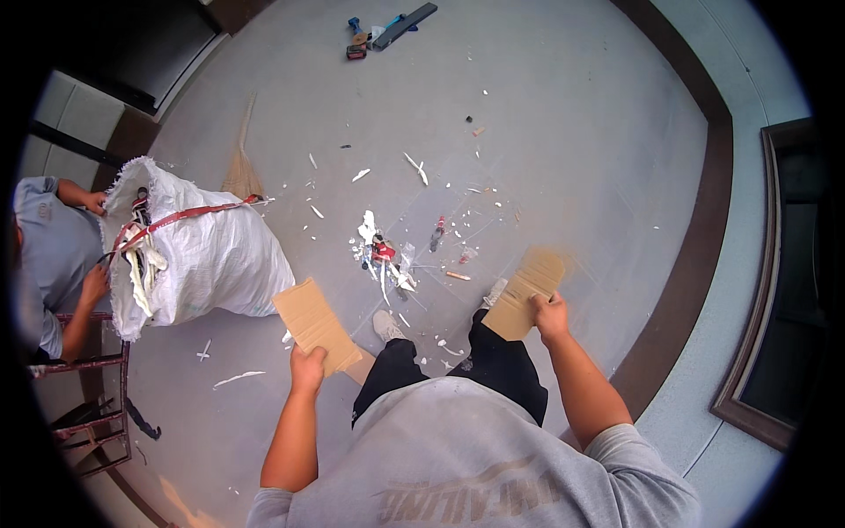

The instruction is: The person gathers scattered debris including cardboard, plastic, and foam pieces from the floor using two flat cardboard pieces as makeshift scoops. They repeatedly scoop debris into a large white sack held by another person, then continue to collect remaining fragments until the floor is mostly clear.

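My left hand [310, 368] grips the lower end of a brown cardboard piece [310, 317], which tilts up and to the left. Another cardboard piece [526, 295] is pinched in my right hand [550, 315], the thumb lying on its face. Both pieces are held apart, one on each side of my legs. On the grey floor beyond my shoes lies a small heap of debris [384, 253], with white scraps, something red and clear plastic. My fingers behind the cardboard are partly hidden.
At the left, a co-worker [60, 238] holds the mouth of a big white woven sack [220, 264] with scraps inside. A broom [242, 167] lies behind it, and a metal frame [97, 361] stands nearer. Tools [356, 40] lie far off. White scraps [416, 167] dot the floor.
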Tool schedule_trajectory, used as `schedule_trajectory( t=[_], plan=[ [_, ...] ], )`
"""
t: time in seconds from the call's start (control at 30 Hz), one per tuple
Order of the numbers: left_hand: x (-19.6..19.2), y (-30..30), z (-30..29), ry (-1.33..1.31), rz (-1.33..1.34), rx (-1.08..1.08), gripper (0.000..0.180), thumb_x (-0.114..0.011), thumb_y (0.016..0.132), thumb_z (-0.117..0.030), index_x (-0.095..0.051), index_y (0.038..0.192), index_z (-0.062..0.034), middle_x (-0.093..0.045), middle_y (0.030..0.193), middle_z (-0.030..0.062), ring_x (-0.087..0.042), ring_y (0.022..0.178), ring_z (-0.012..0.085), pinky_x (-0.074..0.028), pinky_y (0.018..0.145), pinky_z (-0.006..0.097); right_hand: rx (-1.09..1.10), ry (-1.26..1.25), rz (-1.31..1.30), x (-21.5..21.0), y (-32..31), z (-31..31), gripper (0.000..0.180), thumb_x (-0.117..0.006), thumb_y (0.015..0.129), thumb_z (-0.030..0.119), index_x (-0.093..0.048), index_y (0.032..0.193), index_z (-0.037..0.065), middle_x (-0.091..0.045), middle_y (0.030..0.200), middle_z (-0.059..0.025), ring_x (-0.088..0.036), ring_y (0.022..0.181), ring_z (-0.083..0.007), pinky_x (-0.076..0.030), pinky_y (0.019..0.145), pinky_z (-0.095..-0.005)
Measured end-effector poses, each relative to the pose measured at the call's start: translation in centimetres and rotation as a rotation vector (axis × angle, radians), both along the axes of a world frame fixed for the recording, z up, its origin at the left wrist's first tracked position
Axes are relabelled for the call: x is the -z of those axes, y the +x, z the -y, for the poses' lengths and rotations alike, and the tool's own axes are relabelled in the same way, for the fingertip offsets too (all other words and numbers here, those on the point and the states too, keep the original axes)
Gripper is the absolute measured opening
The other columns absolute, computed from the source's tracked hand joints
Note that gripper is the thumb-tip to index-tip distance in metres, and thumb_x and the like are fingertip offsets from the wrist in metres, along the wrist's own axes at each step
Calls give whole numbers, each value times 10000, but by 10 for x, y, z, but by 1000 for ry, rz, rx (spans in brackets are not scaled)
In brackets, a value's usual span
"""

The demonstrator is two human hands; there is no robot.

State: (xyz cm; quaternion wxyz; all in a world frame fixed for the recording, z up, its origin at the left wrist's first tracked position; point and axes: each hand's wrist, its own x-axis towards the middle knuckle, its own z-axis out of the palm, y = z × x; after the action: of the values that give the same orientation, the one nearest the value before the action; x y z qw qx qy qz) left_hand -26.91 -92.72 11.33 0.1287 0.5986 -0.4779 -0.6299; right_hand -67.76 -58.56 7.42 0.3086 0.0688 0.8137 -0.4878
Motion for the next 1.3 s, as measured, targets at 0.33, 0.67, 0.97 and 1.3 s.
schedule_trajectory(
  t=[0.33,0.67,0.97,1.3],
  plan=[
    [54,-126,-112,57,-8,-199,463,-536,833,39,-602,1291,40,-692,1167,119,-681,1060,248,-534,936,363,42,147,233,124,-209,-1,259,-629,989,176,-662,1172,-4,-735,1050,-134,-718,1011,-233,-568,888,-387],
    [332,-210,-206,285,280,-123,350,-538,884,8,-629,1221,13,-697,1083,84,-688,958,208,-558,832,350,-374,937,-75,560,-380,-78,504,-578,959,209,-501,1450,121,-720,1226,-198,-688,1146,-385,-547,970,-494],
    [511,-116,-58,-7,484,-111,395,-528,892,-55,-609,1270,24,-701,1147,109,-681,1011,208,-550,868,353,-650,713,-591,686,-217,102,685,-656,878,214,-505,1545,182,-601,1067,-185,-609,1001,-395,-520,943,-493],
    [682,-129,198,-536,741,551,645,-534,880,-30,-483,1522,-57,-574,1448,239,-565,1304,423,-463,1110,447,-991,47,-815,632,-101,221,501,-585,889,17,-597,1388,67,-636,1243,-212,-599,1127,-429,-503,981,-493]
  ],
)
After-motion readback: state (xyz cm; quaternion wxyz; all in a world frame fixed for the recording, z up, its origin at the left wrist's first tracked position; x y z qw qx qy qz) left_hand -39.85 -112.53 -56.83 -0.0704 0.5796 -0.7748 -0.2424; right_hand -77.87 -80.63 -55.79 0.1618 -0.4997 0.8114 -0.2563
